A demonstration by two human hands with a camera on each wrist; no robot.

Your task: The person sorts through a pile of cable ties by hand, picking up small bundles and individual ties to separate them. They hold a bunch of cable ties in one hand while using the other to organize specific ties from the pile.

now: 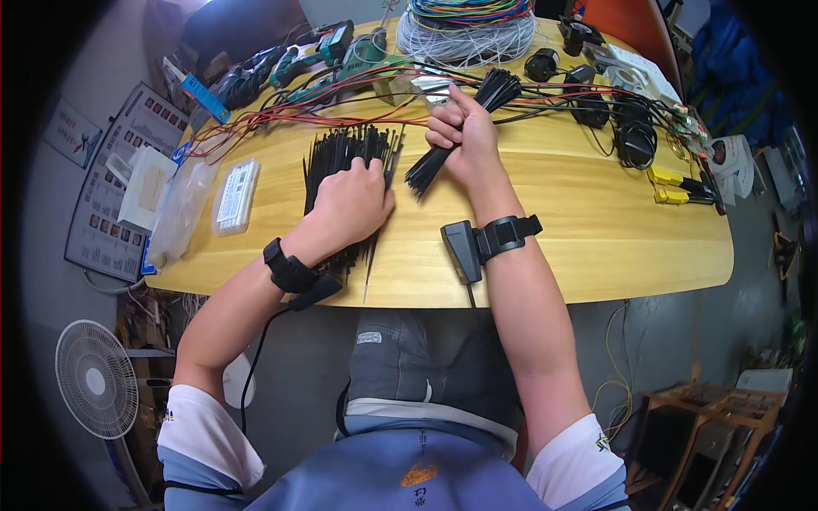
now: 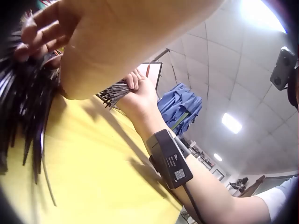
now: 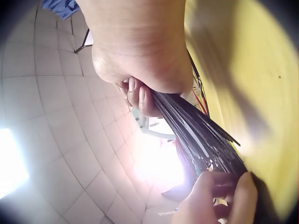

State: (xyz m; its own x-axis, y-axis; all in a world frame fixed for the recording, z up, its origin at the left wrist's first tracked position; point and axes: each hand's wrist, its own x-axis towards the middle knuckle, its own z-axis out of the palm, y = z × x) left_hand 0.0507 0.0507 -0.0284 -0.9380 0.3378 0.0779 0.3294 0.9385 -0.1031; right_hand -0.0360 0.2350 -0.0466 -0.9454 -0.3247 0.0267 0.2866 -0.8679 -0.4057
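Observation:
A thick bundle of black cable ties (image 1: 498, 89) is gripped in my right hand (image 1: 474, 145), its fingers wrapped round the middle. The ties slant out at both ends of the fist, over the table. To the left lies a spread pile of black cable ties (image 1: 324, 157). My left hand (image 1: 349, 204) is on this pile, back of the hand up, with fingers curled in among the ties. In the left wrist view, loose ties (image 2: 30, 112) hang past those fingertips. The right wrist view shows the bundle's lower end fanning out (image 3: 196, 135) near the left fingers (image 3: 210, 186).
Red and black wires (image 1: 281, 115) run across the back of the wooden table (image 1: 596, 230). A large wire coil (image 1: 464, 38) and power drills (image 1: 328, 51) stand behind. At left are a clear plastic case (image 1: 236, 196) and plastic bag (image 1: 183, 213); at right, yellow-handled pliers (image 1: 677, 187).

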